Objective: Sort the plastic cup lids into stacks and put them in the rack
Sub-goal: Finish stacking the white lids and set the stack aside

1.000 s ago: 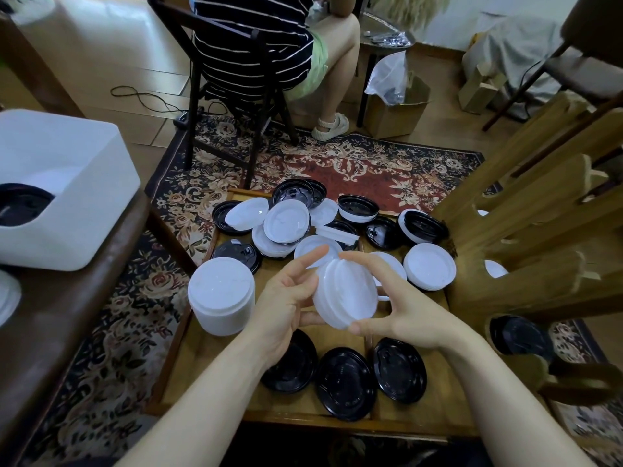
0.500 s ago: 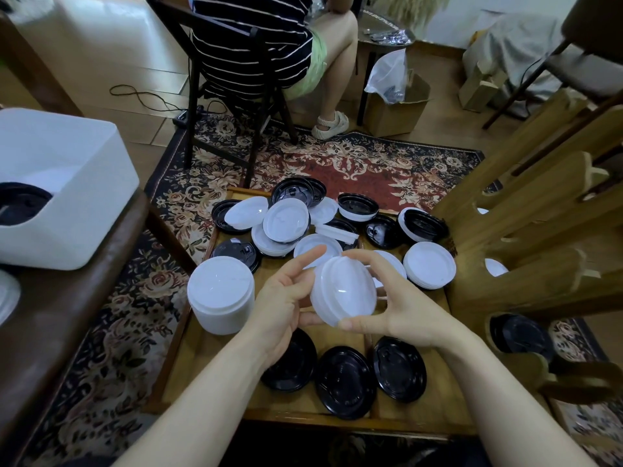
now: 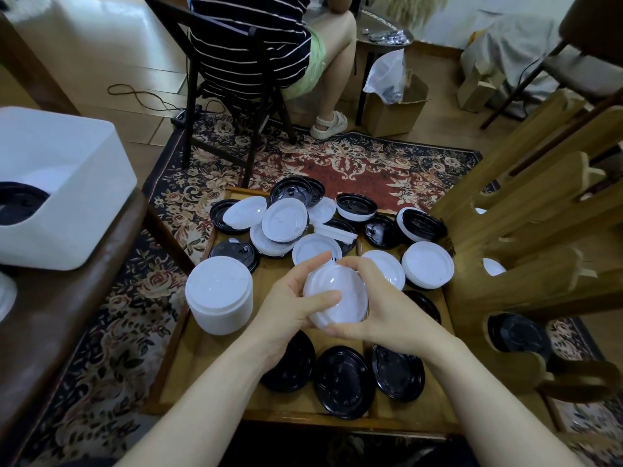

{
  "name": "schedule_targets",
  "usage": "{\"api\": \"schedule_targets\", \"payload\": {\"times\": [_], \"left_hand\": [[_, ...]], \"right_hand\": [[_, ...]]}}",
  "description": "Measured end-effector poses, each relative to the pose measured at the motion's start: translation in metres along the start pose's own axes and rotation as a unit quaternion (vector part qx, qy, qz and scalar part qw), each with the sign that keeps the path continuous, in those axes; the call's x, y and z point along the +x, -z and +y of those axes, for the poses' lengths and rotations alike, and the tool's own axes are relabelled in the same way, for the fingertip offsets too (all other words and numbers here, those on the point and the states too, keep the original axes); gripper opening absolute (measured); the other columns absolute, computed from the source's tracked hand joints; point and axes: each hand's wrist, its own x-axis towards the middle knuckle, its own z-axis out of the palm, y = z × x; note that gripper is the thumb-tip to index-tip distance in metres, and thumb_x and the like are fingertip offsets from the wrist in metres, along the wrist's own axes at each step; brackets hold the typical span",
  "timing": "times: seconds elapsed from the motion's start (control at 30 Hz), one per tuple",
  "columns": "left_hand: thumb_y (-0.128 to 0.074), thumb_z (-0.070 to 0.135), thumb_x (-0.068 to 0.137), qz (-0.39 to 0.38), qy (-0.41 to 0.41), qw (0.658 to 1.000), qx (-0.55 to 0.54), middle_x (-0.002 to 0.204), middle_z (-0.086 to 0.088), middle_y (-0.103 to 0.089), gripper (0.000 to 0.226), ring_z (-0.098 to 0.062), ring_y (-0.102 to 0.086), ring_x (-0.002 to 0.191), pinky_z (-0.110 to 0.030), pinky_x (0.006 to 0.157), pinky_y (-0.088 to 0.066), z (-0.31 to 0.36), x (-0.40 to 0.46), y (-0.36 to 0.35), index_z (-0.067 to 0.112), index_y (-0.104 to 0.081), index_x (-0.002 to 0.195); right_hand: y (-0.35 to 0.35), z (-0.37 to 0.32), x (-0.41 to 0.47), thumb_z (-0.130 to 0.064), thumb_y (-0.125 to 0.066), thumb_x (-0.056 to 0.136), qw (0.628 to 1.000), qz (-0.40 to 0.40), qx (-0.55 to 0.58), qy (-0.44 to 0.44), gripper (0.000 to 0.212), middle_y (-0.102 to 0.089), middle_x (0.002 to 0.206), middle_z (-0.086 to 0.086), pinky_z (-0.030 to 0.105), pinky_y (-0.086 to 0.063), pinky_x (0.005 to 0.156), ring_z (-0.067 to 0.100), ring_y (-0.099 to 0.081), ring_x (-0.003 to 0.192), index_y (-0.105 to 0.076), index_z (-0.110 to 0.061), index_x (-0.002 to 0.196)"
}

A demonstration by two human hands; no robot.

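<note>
Head view: the small stack of white lids sits tilted between both hands just above the middle of the tabletop. The left hand grips it from nine o'clock, thumb laid across its face, and the right hand cups it from three o'clock, fingers curled over the top edge.

From where I stand, the stack looks loosely nested. If the lids are not seated squarely, a squeeze from either side could pop one out, and it would likely drop among the black lids lying flat at six o'clock. Mixing colours would undo the sorting.

A tall, finished-looking white stack stands at nine o'clock, near the left wrist. At twelve o'clock loose white and black lids overlap in a jumble; a careless reach could scatter them.

The wooden rack rises at three o'clock. One slot shows a white lid, and a lower opening holds black lids. At nine o'clock, well apart, a white bin holds something dark that looks like black lids.
</note>
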Motion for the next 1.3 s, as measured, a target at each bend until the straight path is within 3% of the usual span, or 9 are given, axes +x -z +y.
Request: {"api": "schedule_targets", "payload": {"times": [0.13,0.2,0.3,0.47,0.7,0.93,1.1,1.23,1.3], "left_hand": [[-0.068,-0.002,0.086,0.059,0.004,0.998,0.014,0.123,0.000,-0.069,0.045,-0.023,-0.066,0.112,-0.038,0.086,-0.058,-0.003,0.004,0.003,0.032,-0.069,0.116],[-0.067,-0.002,0.087,0.092,0.008,0.996,0.002,0.124,0.000,-0.068,0.043,-0.025,-0.065,0.114,-0.042,0.090,-0.054,-0.003,0.007,0.007,0.034,-0.069,0.112],[-0.068,-0.001,0.086,0.119,0.007,0.993,-0.008,0.125,0.000,-0.067,0.044,-0.028,-0.065,0.113,-0.043,0.086,-0.055,-0.002,0.010,0.010,0.033,-0.069,0.114],[-0.069,-0.002,0.085,0.117,0.014,0.993,-0.011,0.124,0.001,-0.068,0.044,-0.026,-0.066,0.112,-0.044,0.087,-0.056,-0.001,0.012,0.010,0.032,-0.070,0.114],[-0.068,-0.002,0.086,0.120,0.026,0.992,-0.001,0.122,0.000,-0.069,0.042,-0.026,-0.067,0.111,-0.047,0.091,-0.055,0.000,0.014,0.012,0.033,-0.070,0.110],[-0.068,-0.002,0.086,0.127,0.030,0.991,-0.005,0.124,-0.002,-0.068,0.042,-0.028,-0.066,0.111,-0.050,0.090,-0.055,0.000,0.014,0.010,0.032,-0.071,0.111],[-0.068,0.002,0.086,0.118,0.030,0.992,-0.035,0.124,-0.004,-0.069,0.038,-0.028,-0.066,0.111,-0.046,0.086,-0.056,0.003,0.012,0.008,0.029,-0.070,0.113],[-0.063,0.008,0.093,0.102,0.023,0.991,-0.079,0.122,-0.005,-0.071,0.033,-0.023,-0.069,0.104,-0.038,0.078,-0.058,0.008,0.008,0.005,0.025,-0.068,0.120],[-0.059,0.011,0.096,0.092,0.014,0.991,-0.099,0.121,-0.004,-0.072,0.031,-0.022,-0.069,0.103,-0.035,0.074,-0.060,0.011,0.006,0.004,0.022,-0.066,0.124]], "right_hand": [[0.015,0.015,0.006,-0.053,-0.084,0.065,0.998,-0.034,0.042,0.012,0.094,-0.035,0.142,-0.025,0.021,-0.034,0.107,-0.008,-0.032,0.133,-0.031,-0.043,0.142],[0.030,0.031,0.013,-0.060,-0.078,0.065,0.999,0.035,0.024,-0.005,0.091,-0.037,0.144,-0.021,0.025,-0.031,0.110,-0.004,-0.031,0.135,-0.032,-0.043,0.141],[0.047,0.057,0.029,-0.047,-0.081,0.074,0.987,0.116,-0.103,-0.040,0.090,-0.038,0.147,-0.005,0.040,-0.031,0.112,0.016,-0.029,0.140,-0.033,-0.027,0.148],[0.039,0.071,0.049,-0.053,-0.076,0.076,0.962,0.035,-0.247,-0.112,0.107,-0.018,0.159,0.002,0.044,-0.013,0.117,0.021,-0.010,0.148,-0.012,-0.022,0.156],[0.035,0.079,0.050,-0.052,-0.076,0.076,0.959,0.036,-0.247,-0.131,0.104,-0.031,0.150,0.002,0.044,-0.019,0.112,0.024,-0.027,0.139,-0.014,-0.025,0.155],[0.047,0.063,0.037,-0.045,-0.079,0.076,0.989,0.070,-0.062,-0.116,0.093,-0.039,0.142,-0.004,0.047,-0.029,0.112,0.019,-0.034,0.135,-0.026,-0.032,0.150],[0.052,0.015,0.018,-0.018,-0.078,0.082,0.967,0.096,0.234,-0.011,0.086,-0.045,0.135,-0.001,0.022,-0.048,0.089,0.012,-0.052,0.121,-0.027,-0.046,0.146],[0.033,-0.008,0.005,-0.020,-0.078,0.066,0.927,0.071,0.360,0.081,0.080,-0.056,0.127,-0.004,0.024,-0.051,0.089,0.010,-0.058,0.115,-0.041,-0.030,0.136],[0.020,-0.006,0.002,-0.020,-0.081,0.065,0.934,0.067,0.341,0.077,0.077,-0.059,0.124,-0.009,0.027,-0.048,0.095,0.010,-0.057,0.118,-0.043,-0.024,0.131]]}}
